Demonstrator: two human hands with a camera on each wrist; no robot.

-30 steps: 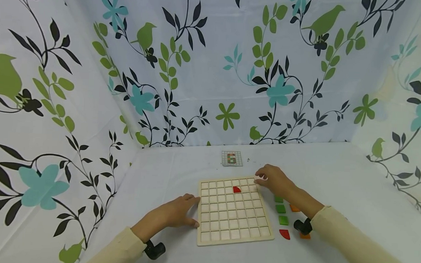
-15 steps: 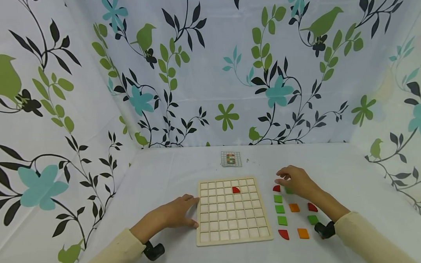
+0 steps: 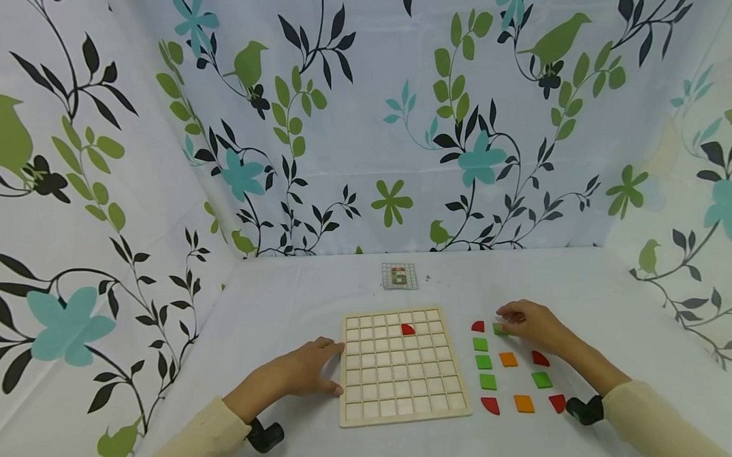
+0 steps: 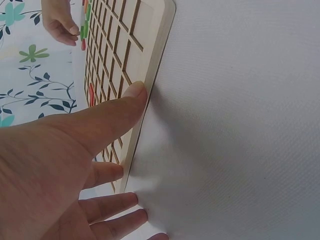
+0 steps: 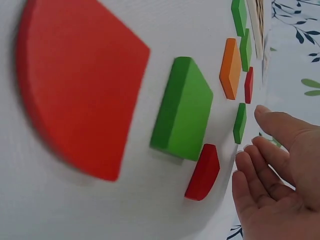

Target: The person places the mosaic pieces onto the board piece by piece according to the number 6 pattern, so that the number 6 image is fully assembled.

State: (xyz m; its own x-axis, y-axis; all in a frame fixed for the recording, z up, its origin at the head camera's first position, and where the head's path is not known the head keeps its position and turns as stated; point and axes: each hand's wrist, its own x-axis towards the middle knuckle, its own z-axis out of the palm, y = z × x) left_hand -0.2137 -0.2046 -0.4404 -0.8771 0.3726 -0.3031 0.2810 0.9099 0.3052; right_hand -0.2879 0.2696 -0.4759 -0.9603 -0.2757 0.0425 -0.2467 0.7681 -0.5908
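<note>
A square wooden board (image 3: 400,376) with a raised grid lies on the white table. One red quarter-circle piece (image 3: 407,330) sits in a cell of its upper part. My left hand (image 3: 307,368) rests at the board's left edge, and in the left wrist view its thumb (image 4: 134,91) touches the rim. Right of the board, my right hand (image 3: 535,324) is over a green square tile (image 3: 499,329) at the back of the loose pieces. In the right wrist view, thumb and fingers are spread apart beside that green tile (image 5: 240,123), gripping nothing.
Loose pieces lie right of the board: several green squares (image 3: 483,362), orange squares (image 3: 524,404) and red quarter-circles (image 3: 490,406). A small gridded pattern card (image 3: 399,276) lies behind the board. A patterned curtain (image 3: 358,119) hangs at the back and sides.
My right hand has moved right, from the board's upper right corner to the green tile among the loose pieces. The left hand has stayed at the board's edge.
</note>
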